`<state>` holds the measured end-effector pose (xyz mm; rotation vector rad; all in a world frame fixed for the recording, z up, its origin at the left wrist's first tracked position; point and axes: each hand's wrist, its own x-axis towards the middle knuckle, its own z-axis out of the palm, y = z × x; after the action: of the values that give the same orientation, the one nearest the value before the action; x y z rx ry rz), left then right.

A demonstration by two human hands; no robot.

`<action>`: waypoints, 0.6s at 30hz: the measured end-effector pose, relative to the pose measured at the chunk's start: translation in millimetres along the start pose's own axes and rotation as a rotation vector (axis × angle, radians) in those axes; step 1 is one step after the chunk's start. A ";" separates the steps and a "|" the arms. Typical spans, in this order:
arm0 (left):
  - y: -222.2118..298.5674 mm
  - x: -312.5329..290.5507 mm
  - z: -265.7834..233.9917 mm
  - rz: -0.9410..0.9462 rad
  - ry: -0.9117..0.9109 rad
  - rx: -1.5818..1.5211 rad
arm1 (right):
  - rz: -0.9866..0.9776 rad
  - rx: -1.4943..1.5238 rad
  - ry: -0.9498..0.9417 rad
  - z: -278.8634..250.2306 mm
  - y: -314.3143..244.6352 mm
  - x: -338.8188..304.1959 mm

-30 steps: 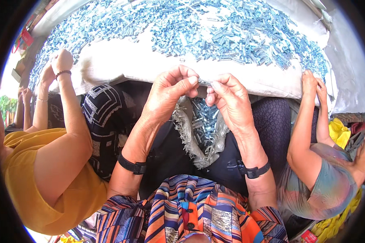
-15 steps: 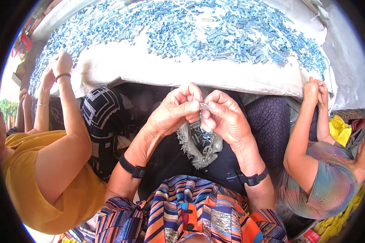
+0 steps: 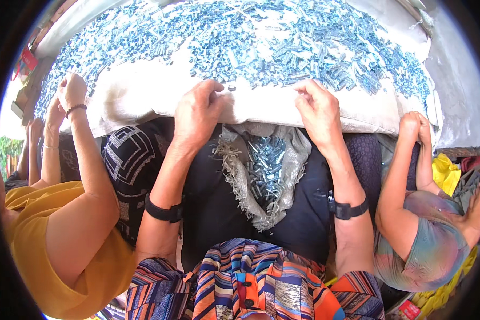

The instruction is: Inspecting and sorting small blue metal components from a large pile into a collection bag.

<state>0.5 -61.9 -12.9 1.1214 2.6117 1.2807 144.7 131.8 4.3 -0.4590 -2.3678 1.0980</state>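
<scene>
Left hand (image 3: 197, 112) curled at the edge of the white cloth (image 3: 144, 96), fingertips pinching near a small metal piece (image 3: 231, 88); right hand (image 3: 319, 109) apart from it, fingers bent at the rim of the blue-silver heap (image 3: 282, 42); lap sack (image 3: 264, 170) below, holding more pieces; co-workers' arms at both sides; half a second ago hands joined over the lap, now spread up onto the cloth.

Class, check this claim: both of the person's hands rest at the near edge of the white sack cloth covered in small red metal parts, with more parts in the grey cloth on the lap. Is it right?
Not quite. In the head view the small metal parts on the white sack cloth are blue, not red. The left hand and right hand do rest at its near edge, above the grey cloth holding more parts.
</scene>
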 end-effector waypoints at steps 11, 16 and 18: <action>3.0 14.2 21.0 0.054 0.048 0.214 | -0.271 -0.667 -0.057 8.2 11.6 42.8; 2.1 12.5 11.5 -0.011 0.033 0.070 | -0.271 -0.383 0.094 2.5 -9.7 26.6; 5.1 10.3 3.5 -0.052 -0.014 -0.213 | -0.306 -0.391 0.125 -0.6 -15.4 14.7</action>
<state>-3.0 -51.1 -8.8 1.0177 2.4066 1.4900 131.4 129.8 20.8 -0.2715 -2.4387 0.4576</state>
